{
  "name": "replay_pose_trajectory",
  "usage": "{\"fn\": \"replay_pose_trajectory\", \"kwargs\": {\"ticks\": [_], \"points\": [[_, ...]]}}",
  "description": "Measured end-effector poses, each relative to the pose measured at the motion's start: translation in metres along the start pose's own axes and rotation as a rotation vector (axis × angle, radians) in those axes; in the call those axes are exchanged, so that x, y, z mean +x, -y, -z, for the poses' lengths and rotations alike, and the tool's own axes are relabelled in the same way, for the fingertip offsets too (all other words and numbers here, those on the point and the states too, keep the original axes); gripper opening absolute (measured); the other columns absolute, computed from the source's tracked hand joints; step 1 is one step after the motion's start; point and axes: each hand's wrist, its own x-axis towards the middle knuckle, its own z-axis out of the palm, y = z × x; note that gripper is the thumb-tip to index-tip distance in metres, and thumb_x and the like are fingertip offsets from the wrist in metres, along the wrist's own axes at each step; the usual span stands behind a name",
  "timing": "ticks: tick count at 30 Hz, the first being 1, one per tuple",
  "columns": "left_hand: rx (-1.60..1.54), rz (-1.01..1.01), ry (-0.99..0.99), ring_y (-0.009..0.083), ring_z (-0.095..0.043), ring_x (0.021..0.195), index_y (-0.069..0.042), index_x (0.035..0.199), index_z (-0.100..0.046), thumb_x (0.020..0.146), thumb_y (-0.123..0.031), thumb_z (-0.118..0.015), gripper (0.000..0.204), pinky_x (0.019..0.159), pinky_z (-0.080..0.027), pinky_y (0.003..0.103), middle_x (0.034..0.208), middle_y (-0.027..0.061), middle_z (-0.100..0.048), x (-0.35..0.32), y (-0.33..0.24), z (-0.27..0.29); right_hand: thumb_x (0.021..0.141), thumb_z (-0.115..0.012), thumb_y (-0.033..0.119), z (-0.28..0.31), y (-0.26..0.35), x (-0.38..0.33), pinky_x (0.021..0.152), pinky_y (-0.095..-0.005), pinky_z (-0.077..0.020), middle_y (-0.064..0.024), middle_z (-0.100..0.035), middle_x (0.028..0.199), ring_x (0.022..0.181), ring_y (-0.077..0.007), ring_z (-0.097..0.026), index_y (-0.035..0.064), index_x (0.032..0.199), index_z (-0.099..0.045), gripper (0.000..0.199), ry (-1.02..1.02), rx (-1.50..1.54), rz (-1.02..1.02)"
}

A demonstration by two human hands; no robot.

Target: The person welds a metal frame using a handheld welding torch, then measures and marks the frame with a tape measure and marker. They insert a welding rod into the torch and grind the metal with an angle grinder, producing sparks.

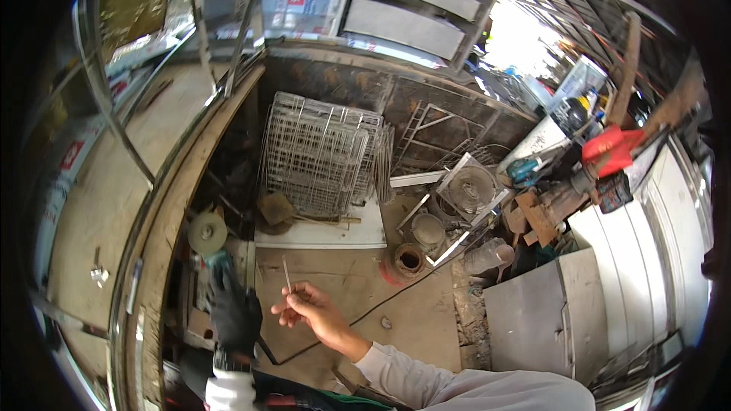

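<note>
My left hand (231,310), in a black glove, reaches forward at the lower left with its fingers stretched out and somewhat blurred. Its fingertips come close to a greenish machine with a pale round wheel (207,234); whether they touch it I cannot tell. My bare right hand (311,310) is closed in a pinch on a thin rod (286,272), which points upward from thumb and fingers. The rod's lower end is hidden by the hand. Beyond both hands, a long-handled tool with a square plate (276,208) lies by the wire racks.
Wire racks (316,152) lean on the dark back wall above a white panel (373,228). A rusty pot (408,259) and a dark cable (384,301) are on the floor. A wooden-edged bench (171,205) runs along the left; a grey metal cabinet (525,320) stands right.
</note>
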Motion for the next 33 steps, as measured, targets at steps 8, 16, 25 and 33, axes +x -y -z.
{"fn": "replay_pose_trajectory", "kwargs": {"ticks": [8,16,25,33], "points": [[-1.014,0.519,0.274,0.0159,-0.063,0.120,0.004,0.138,-0.061,0.108,-0.009,-0.057,0.033,0.101,-0.053,0.034,0.132,0.0108,-0.068,-0.078,0.017,0.158,0.106,-0.064,0.024,-0.118,0.001,-0.028,0.066,-0.0298,-0.0556,-0.0066,-0.075,0.091,0.071,-0.0123,-0.069,0.0050,0.114,-0.064,0.021,0.340,-0.226,-0.168],[-1.193,0.723,-0.213,0.0127,-0.066,0.106,0.003,0.133,-0.066,0.106,-0.012,-0.062,0.031,0.098,-0.052,0.030,0.119,0.0061,-0.073,-0.206,0.010,0.223,0.102,-0.070,0.017,-0.183,-0.046,-0.077,0.069,-0.0249,-0.0542,-0.0099,-0.078,0.096,0.080,-0.0126,-0.072,-0.0008,0.112,-0.069,0.020,0.699,-0.780,-0.067],[-1.070,0.867,-0.535,0.0203,-0.069,0.105,0.004,0.138,-0.060,0.109,-0.011,-0.054,0.033,0.094,-0.057,0.033,0.119,0.0109,-0.070,-0.276,0.009,0.177,0.093,-0.067,0.007,-0.168,-0.062,0.054,0.090,-0.0427,-0.0536,-0.0176,-0.074,0.104,0.099,-0.0401,-0.071,0.0033,0.121,-0.063,0.029,1.089,-1.669,0.503],[-1.702,1.025,-0.864,0.0233,-0.068,0.118,0.004,0.148,-0.049,0.110,-0.014,-0.050,0.042,0.104,-0.055,0.037,0.132,0.0145,-0.065,-0.270,0.013,0.173,0.100,-0.066,0.026,-0.207,0.004,0.061,0.065,-0.0374,-0.0450,-0.0133,-0.057,0.069,0.066,-0.0264,-0.059,-0.0013,0.103,-0.065,0.027,1.351,-1.989,-0.136]]}}
